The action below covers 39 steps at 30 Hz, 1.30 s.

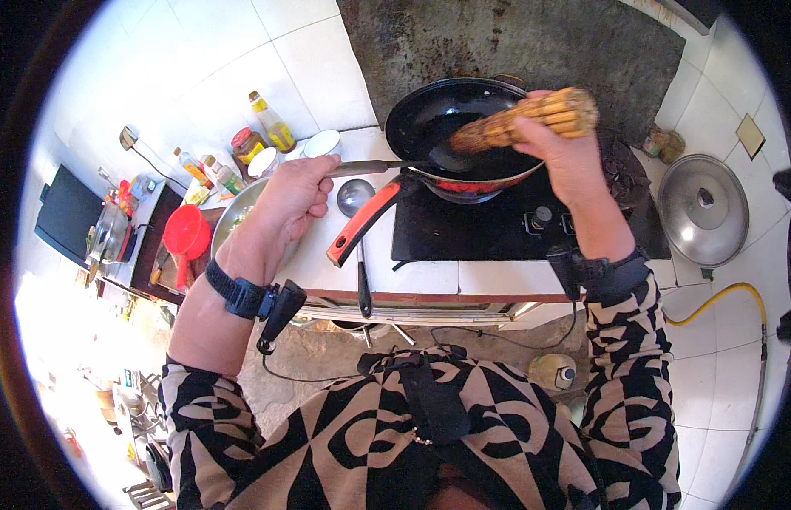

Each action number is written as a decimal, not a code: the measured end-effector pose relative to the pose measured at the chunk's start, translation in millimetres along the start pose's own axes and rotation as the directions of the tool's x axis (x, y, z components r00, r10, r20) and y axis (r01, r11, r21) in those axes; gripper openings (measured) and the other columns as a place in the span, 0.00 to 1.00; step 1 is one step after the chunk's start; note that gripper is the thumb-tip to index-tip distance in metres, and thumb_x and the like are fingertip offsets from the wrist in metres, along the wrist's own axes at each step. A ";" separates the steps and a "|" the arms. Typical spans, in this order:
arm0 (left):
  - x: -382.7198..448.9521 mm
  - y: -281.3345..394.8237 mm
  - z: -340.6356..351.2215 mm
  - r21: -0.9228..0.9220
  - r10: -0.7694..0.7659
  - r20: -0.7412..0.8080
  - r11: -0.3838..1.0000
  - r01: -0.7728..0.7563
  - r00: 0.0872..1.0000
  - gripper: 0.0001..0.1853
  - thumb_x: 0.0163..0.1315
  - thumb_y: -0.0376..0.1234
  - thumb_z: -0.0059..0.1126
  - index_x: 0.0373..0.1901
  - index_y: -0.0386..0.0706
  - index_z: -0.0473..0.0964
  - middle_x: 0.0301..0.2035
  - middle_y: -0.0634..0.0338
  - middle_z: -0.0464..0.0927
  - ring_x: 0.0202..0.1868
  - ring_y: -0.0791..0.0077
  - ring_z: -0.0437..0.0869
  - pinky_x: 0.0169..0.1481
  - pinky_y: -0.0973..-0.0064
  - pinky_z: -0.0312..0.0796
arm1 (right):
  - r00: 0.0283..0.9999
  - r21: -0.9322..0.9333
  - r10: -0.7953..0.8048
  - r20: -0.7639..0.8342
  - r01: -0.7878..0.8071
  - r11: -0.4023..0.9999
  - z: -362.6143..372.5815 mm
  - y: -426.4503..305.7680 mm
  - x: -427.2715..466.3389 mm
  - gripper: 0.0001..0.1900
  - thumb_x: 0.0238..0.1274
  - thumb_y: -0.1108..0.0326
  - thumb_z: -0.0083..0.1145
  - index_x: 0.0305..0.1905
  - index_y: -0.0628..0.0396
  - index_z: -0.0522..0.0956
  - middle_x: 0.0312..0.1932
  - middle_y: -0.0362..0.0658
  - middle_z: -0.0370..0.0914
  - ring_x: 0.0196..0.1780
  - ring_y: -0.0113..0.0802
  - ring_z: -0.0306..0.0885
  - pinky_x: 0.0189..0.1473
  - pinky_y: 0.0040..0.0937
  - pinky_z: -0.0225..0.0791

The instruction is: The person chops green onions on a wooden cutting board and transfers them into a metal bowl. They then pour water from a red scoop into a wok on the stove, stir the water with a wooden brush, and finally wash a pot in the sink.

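My left hand (303,188) grips the handle of a dark metal wok spatula (376,167), whose blade rests inside a black wok (462,105). My right hand (551,150) is closed around a bundled bamboo wok brush (529,121). The brush's darkened bristle end points down into the wok, close to the spatula blade; its tip is blurred. The wok sits on the left side of a black glass gas stove (484,236), and its red-and-black handle (368,220) juts toward me.
A ladle (356,199) lies left of the stove, its black handle over the counter edge. Beyond my left arm are a metal basin (224,223), a red plastic dipper (187,231), white bowls (322,143) and a yellow-capped bottle (272,124). A domed lid (704,223) leans at right.
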<state>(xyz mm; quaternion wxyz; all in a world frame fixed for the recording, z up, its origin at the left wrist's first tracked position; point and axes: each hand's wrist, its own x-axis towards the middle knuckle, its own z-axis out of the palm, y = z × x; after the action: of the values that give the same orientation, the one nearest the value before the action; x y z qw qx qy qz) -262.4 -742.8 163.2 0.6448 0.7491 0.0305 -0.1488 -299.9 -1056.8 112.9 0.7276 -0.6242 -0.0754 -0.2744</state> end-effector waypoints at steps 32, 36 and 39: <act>4.1 12.5 -11.3 0.283 0.244 0.001 0.930 -0.234 0.970 0.15 0.62 0.35 0.49 0.45 0.33 0.73 0.15 0.71 0.61 0.14 0.88 0.56 0.16 0.86 0.48 | 0.992 -0.499 -0.127 -0.012 0.105 0.860 -40.9 -1.4 51.2 0.14 0.44 0.66 0.66 0.36 0.60 0.79 0.34 0.40 0.80 0.38 0.27 0.79 0.42 0.28 0.71; -1.2 8.3 -11.5 0.447 0.363 0.050 0.825 -0.346 0.930 0.16 0.62 0.36 0.50 0.45 0.33 0.74 0.18 0.66 0.70 0.20 0.85 0.67 0.23 0.83 0.60 | 0.982 -0.637 -0.188 0.027 0.162 0.754 -52.1 -2.6 84.3 0.18 0.41 0.61 0.68 0.37 0.60 0.79 0.33 0.44 0.81 0.38 0.34 0.80 0.43 0.31 0.71; -4.2 3.1 -10.6 0.532 0.443 0.059 0.745 -0.403 0.895 0.16 0.62 0.36 0.50 0.46 0.34 0.74 0.19 0.63 0.72 0.22 0.83 0.70 0.27 0.82 0.64 | 0.993 -0.762 -0.111 0.038 0.100 0.640 -48.7 -9.8 84.2 0.19 0.39 0.59 0.67 0.36 0.60 0.79 0.33 0.47 0.81 0.37 0.38 0.80 0.43 0.33 0.71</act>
<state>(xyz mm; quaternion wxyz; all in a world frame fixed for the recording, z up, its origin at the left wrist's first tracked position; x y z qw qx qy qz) -263.7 -732.4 168.6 0.4273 0.8896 -0.1595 0.0254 -245.5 -1129.5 149.3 0.3807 -0.8650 0.0154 -0.3265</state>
